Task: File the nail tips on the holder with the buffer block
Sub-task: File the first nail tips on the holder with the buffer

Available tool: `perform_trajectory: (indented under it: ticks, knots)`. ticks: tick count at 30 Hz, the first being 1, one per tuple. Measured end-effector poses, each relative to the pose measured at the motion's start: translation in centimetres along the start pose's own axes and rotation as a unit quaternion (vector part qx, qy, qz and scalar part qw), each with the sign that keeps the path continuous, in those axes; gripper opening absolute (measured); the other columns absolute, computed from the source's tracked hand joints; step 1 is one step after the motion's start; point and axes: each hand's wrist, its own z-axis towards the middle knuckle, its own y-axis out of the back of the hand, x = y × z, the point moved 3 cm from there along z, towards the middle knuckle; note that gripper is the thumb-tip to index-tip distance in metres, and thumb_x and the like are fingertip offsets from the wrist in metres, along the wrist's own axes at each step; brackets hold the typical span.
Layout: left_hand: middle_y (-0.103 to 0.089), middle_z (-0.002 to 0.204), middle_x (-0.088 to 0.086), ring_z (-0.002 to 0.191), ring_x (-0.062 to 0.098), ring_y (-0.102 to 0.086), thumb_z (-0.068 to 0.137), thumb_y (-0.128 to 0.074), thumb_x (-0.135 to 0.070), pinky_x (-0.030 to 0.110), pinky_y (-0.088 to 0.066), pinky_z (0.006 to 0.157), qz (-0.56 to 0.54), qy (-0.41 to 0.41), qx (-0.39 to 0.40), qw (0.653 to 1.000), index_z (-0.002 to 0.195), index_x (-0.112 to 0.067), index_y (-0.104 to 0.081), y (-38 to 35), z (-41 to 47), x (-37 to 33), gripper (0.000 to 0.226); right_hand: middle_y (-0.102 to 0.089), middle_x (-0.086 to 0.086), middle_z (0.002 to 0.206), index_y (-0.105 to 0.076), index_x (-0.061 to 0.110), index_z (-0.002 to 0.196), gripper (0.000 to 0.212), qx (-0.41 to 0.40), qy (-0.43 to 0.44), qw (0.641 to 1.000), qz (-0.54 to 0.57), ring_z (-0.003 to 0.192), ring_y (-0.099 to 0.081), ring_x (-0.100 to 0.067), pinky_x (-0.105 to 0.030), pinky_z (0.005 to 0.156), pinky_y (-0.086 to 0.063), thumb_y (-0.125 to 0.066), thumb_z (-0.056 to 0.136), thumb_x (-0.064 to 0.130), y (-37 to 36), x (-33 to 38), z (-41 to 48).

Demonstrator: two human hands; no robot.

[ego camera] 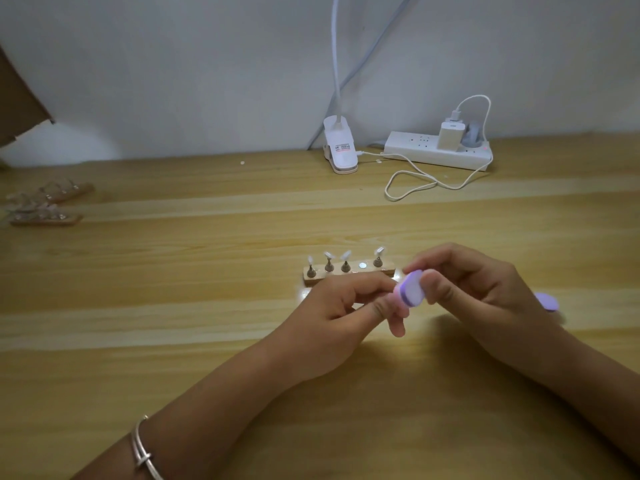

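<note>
A small wooden holder [349,274] lies mid-table with several white nail tips [345,255] standing on metal pegs; one silver disc [362,266] on it is bare. Just in front of it, my right hand [474,285] grips a purple-and-white buffer block [410,289] between thumb and fingers. My left hand [346,306] meets the block from the left, its fingers curled and pinching a small piece, a nail tip as far as I can tell, against the block's lower edge. Fingers and block hide that piece.
A second purple block [547,301] lies behind my right hand. More holders with clear tips [45,202] sit at the far left. At the back stand a white clip lamp [339,147], a power strip [436,150] and a looped cable [415,181].
</note>
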Motion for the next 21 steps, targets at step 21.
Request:
perform_trajectory:
  ticks: [21]
  knots:
    - [-0.05,0.052,-0.002,0.034,0.009,-0.025,0.098,-0.042,-0.022,0.015,-0.021,0.033,-0.195,0.089,0.053,0.975,0.072,-0.016,-0.061,0.1,-0.3,-0.1,0.033,-0.07,0.018,0.097,-0.066,0.029,0.103,0.013,-0.071,0.048,0.991,-0.099,0.088,-0.067,-0.008,-0.02,0.081,-0.051,-0.06,0.095,0.037,0.4,0.6,0.1]
